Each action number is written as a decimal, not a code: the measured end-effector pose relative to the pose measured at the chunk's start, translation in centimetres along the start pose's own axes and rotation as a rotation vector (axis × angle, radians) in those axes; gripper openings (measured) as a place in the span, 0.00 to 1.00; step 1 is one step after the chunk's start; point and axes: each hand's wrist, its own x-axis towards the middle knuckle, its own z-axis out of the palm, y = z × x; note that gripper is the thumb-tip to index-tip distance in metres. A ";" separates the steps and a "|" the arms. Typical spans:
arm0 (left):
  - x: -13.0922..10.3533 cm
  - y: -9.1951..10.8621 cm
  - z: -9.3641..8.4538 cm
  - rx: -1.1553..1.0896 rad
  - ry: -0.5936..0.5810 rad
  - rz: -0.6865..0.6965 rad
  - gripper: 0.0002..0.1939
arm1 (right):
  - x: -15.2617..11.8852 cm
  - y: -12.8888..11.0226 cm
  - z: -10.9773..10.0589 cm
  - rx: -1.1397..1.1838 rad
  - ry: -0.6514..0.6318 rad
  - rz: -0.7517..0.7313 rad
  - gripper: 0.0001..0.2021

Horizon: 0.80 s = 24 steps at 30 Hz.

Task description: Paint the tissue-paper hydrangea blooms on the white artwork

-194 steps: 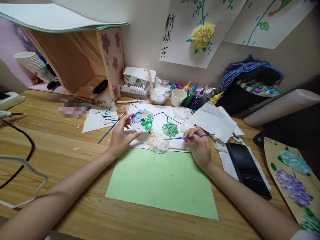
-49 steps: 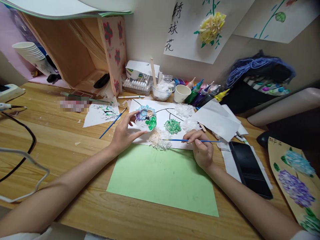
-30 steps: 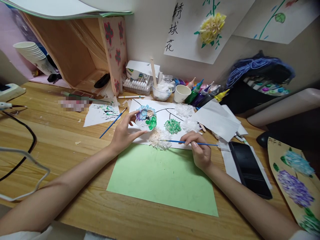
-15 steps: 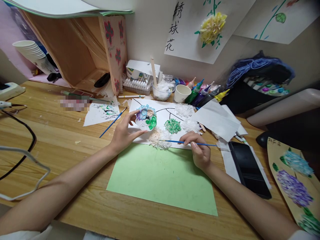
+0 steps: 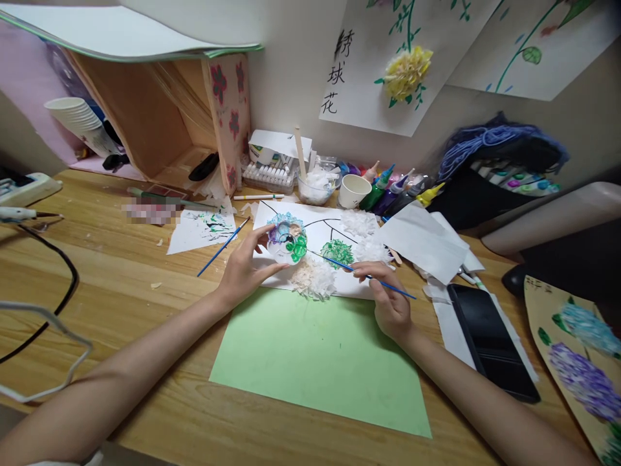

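Head view: The left hand point(image 5: 245, 268) grips a paint palette point(image 5: 287, 239) between spread thumb and fingers, while the right hand point(image 5: 391, 304) pinches a paintbrush point(image 5: 378, 280), its tip near the palette's right edge. Beneath lies a white sheet point(image 5: 317, 223) of ruffled paper flowers, well in from the counter's point(image 5: 160, 401) near edge. Green paper point(image 5: 320, 362) fills the middle foreground, bare wood at its left. A black phone point(image 5: 492, 343) crowds its right; paint bottles point(image 5: 388, 188) line the far edge.
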 end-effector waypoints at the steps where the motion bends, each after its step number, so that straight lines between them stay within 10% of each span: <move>1: 0.0 0.0 0.0 0.003 -0.006 0.002 0.36 | 0.1 -0.1 0.0 -0.015 -0.012 0.006 0.12; 16: -0.2 0.1 -0.1 0.007 -0.026 0.092 0.34 | -0.1 0.0 0.1 -0.090 -0.124 -0.100 0.16; 24: 0.4 -0.5 -0.3 -0.118 0.188 -0.229 0.32 | 0.4 0.5 0.2 0.015 0.307 0.068 0.09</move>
